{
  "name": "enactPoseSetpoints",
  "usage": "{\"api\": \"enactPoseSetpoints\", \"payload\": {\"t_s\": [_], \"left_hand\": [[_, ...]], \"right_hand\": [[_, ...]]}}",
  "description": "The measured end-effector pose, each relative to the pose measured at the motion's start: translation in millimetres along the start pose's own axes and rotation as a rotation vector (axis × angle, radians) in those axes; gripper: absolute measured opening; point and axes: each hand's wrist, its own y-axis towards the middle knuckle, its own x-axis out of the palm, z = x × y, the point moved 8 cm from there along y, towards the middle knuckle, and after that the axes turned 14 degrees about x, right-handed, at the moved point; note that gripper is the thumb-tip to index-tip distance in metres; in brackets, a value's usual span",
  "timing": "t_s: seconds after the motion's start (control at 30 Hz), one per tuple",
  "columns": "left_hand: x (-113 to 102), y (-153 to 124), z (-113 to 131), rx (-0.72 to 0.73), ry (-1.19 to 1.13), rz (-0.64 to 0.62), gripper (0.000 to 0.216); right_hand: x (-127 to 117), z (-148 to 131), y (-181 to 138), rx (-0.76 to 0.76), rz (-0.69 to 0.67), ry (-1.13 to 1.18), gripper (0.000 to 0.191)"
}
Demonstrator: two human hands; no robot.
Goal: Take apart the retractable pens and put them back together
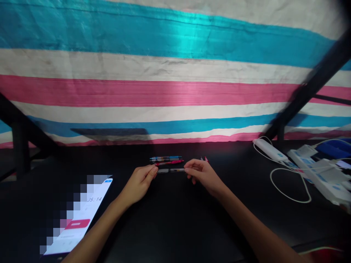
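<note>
Between my two hands a pen [171, 170] with a grey grip and a clear barrel lies level, just above or on the black table [175, 219]. My left hand [142, 180] pinches its left end between thumb and fingers. On the other end, the fingertips of my right hand [203, 173] are closed. Right behind it are a red pen [171, 162] and a few blue and dark pens [166, 158], lying side by side. Past my right hand the tips of a pink pen [206, 159] and a dark one show; the rest is hidden.
A lit phone or tablet [95, 212], partly pixelated, lies at the left. On the right are a white power strip [323, 179], a white adapter [270, 149] and looping white cables [290, 200]. Black slanted frame bars [304, 86] flank a striped sheet [175, 91] behind the table.
</note>
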Motion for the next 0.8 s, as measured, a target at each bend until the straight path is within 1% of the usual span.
{"api": "enactPoseSetpoints", "payload": {"t_s": [0.07, 0.17, 0.4, 0.63, 0.8], "left_hand": [[-1.0, -0.1, -1.7, -0.004, -0.004, 0.003, 0.041], [-3.4, -1.2, -5.8, -0.017, -0.013, 0.017, 0.041], [-8.0, -2.2, -9.3, -0.022, -0.004, 0.017, 0.042], [-17.7, -3.2, -13.6, -0.018, 0.015, 0.050, 0.040], [-19.3, -3.9, -14.4, -0.033, 0.000, 0.059, 0.040]], "right_hand": [[-5.3, -3.5, 0.1, -0.057, 0.015, 0.024, 0.018], [-14.7, -6.5, 0.1, -0.094, 0.034, 0.022, 0.015], [-28.5, -8.4, 2.3, -0.102, 0.051, 0.076, 0.019], [-43.7, -13.5, 3.7, -0.129, 0.083, 0.149, 0.020], [-46.6, -14.2, 3.9, -0.137, 0.079, 0.188, 0.019]]}}
